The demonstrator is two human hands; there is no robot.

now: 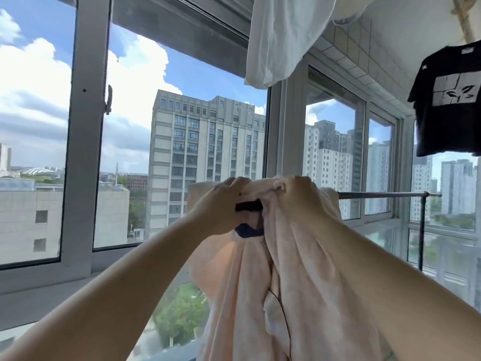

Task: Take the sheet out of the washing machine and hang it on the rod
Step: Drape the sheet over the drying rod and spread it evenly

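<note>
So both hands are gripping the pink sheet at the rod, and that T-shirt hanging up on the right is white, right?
Not quite. The head view shows the T-shirt on the right is black with a white print; the white thing is the cloth overhead. The rest holds: left hand and right hand grip the pink sheet at the rod.

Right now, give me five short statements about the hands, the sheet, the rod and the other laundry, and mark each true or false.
1. Both hands, left hand and right hand, grip the bunched top of the pale pink sheet. True.
2. The sheet lies on the floor. False: it hangs down from the hands at the height of the metal rod.
3. The rod's right part is bare. True.
4. The black T-shirt hangs at upper left. False: upper right.
5. A white cloth hangs overhead. True.
</note>
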